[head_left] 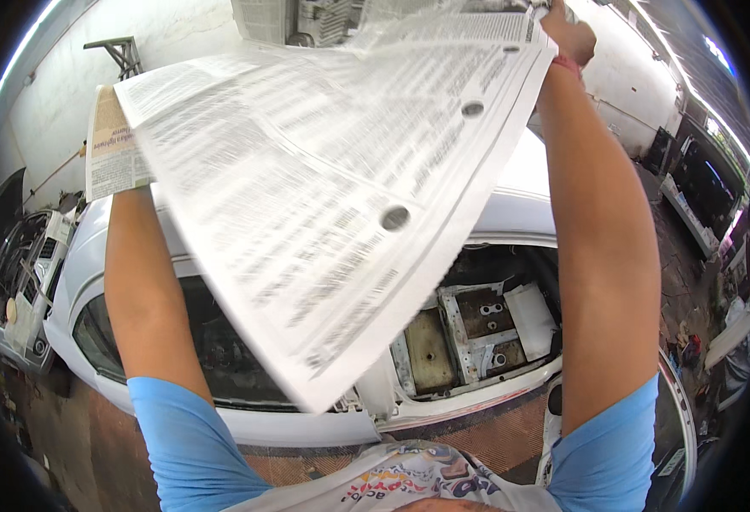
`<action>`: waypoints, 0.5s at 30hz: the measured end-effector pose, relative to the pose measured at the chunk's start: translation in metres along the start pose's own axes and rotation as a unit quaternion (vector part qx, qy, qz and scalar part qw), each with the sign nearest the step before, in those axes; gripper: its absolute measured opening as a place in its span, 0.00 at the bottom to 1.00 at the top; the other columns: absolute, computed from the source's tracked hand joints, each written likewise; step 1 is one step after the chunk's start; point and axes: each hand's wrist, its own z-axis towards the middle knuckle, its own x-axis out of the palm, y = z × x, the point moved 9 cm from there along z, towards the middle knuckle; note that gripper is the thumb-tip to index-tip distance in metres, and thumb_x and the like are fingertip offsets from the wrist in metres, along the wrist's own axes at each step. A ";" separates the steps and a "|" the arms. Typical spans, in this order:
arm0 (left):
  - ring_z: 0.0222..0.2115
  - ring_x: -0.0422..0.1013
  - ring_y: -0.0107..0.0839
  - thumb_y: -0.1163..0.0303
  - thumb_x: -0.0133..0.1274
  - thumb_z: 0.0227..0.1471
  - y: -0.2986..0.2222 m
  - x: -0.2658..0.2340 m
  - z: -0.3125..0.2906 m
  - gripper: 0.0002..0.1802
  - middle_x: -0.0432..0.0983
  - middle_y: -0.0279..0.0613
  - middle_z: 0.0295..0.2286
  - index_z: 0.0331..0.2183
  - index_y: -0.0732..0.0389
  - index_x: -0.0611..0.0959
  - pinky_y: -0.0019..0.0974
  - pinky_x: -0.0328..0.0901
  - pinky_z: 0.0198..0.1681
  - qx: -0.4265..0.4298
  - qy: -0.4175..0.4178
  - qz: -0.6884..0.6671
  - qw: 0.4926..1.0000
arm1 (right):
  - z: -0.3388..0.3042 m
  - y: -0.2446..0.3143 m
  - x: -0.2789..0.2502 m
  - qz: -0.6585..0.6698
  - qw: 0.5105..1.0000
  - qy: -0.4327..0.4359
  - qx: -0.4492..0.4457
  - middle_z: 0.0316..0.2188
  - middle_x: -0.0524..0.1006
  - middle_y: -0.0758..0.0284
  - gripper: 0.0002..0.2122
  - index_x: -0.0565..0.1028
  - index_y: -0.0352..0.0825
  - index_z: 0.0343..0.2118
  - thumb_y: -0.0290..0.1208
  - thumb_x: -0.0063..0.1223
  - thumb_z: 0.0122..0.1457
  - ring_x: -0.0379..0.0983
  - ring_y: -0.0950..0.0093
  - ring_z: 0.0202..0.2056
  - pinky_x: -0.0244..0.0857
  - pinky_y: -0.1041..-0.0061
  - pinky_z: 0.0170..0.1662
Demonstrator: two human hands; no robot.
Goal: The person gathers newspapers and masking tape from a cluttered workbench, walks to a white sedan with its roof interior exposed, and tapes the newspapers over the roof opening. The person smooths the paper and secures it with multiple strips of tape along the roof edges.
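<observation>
Gripping the newspaper by its far right corner, the right hand is closed; the left hand is hidden behind it, grip undetermined. The newspaper extends above the white car. Left of the car stands another vehicle; beyond the car, a pale wall.

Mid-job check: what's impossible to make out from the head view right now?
Left hand: head view, hidden behind the newspaper.
Right hand: head view, fingertips lost at the top edge.
Newspaper print: head view, most of it too blurred to read.
White car roof: head view, largely covered by the newspaper.
</observation>
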 end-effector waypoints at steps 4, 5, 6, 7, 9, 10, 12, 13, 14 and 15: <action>0.54 0.82 0.52 0.57 0.53 0.69 -0.003 -0.024 0.010 0.23 0.86 0.53 0.53 0.56 0.61 0.86 0.56 0.77 0.54 -0.004 -0.032 0.083 0.996 | -0.009 -0.003 0.018 0.022 0.995 0.095 -0.026 0.42 0.84 0.33 0.39 0.84 0.18 0.42 0.65 0.60 0.67 0.81 0.36 0.50 0.74 0.48 0.54; 0.55 0.82 0.52 0.57 0.53 0.68 -0.007 -0.028 0.014 0.23 0.86 0.53 0.53 0.55 0.60 0.87 0.56 0.77 0.54 -0.006 -0.043 0.095 0.995 | -0.019 0.012 0.041 -0.084 0.981 0.137 -0.111 0.41 0.83 0.32 0.41 0.84 0.17 0.42 0.67 0.60 0.66 0.81 0.35 0.50 0.73 0.46 0.53; 0.55 0.82 0.52 0.57 0.53 0.68 -0.010 -0.031 0.016 0.23 0.86 0.53 0.53 0.55 0.60 0.87 0.56 0.77 0.54 -0.008 -0.051 0.108 0.993 | -0.020 0.008 0.041 -0.037 0.985 0.139 -0.099 0.41 0.83 0.32 0.41 0.84 0.17 0.42 0.67 0.59 0.66 0.81 0.36 0.50 0.73 0.47 0.53; 0.55 0.82 0.53 0.57 0.53 0.68 -0.015 -0.034 0.021 0.23 0.87 0.53 0.53 0.55 0.60 0.88 0.56 0.77 0.54 -0.009 -0.059 0.115 0.992 | -0.020 0.007 0.045 0.010 0.986 0.141 -0.087 0.42 0.83 0.33 0.40 0.84 0.17 0.43 0.66 0.59 0.66 0.81 0.36 0.50 0.73 0.48 0.53; 0.55 0.82 0.53 0.57 0.53 0.67 -0.016 -0.047 0.036 0.22 0.87 0.53 0.52 0.54 0.59 0.88 0.56 0.77 0.54 -0.017 -0.069 0.140 0.988 | -0.035 0.024 0.055 0.100 0.981 0.158 -0.056 0.42 0.84 0.34 0.38 0.84 0.18 0.44 0.63 0.59 0.68 0.81 0.37 0.50 0.73 0.49 0.53; 0.55 0.82 0.54 0.57 0.53 0.67 -0.016 -0.059 0.043 0.22 0.87 0.53 0.52 0.54 0.59 0.89 0.56 0.77 0.54 -0.019 -0.073 0.150 0.986 | -0.037 0.032 0.055 0.147 0.975 0.163 -0.039 0.43 0.84 0.34 0.37 0.84 0.18 0.45 0.62 0.59 0.69 0.81 0.37 0.50 0.73 0.49 0.53; 0.56 0.82 0.54 0.57 0.53 0.66 -0.020 -0.059 0.056 0.22 0.87 0.53 0.52 0.53 0.58 0.89 0.57 0.77 0.54 -0.024 -0.059 0.149 0.987 | -0.026 0.050 0.044 0.139 0.981 0.091 -0.097 0.39 0.84 0.36 0.33 0.84 0.20 0.41 0.58 0.58 0.71 0.81 0.37 0.47 0.73 0.49 0.50; 0.56 0.82 0.55 0.57 0.53 0.66 -0.023 -0.049 0.059 0.22 0.87 0.53 0.52 0.53 0.58 0.90 0.57 0.77 0.54 -0.024 -0.044 0.143 0.988 | -0.019 0.057 0.037 0.129 0.982 0.055 -0.130 0.37 0.84 0.37 0.32 0.84 0.20 0.39 0.56 0.58 0.72 0.82 0.37 0.45 0.73 0.48 0.49; 0.50 0.82 0.53 0.59 0.52 0.66 -0.010 -0.039 0.072 0.20 0.87 0.53 0.48 0.50 0.59 0.90 0.56 0.76 0.49 -0.026 -0.016 0.156 0.987 | -0.025 0.064 0.030 0.131 0.983 0.029 -0.127 0.36 0.84 0.37 0.30 0.84 0.21 0.38 0.55 0.58 0.72 0.81 0.37 0.43 0.73 0.48 0.48; 0.45 0.82 0.51 0.61 0.52 0.65 0.012 -0.019 0.085 0.18 0.87 0.53 0.44 0.46 0.61 0.90 0.56 0.76 0.45 -0.029 0.041 0.154 0.987 | -0.031 0.078 0.019 0.132 0.984 0.002 -0.124 0.34 0.83 0.37 0.29 0.83 0.21 0.36 0.53 0.57 0.73 0.81 0.38 0.42 0.73 0.48 0.46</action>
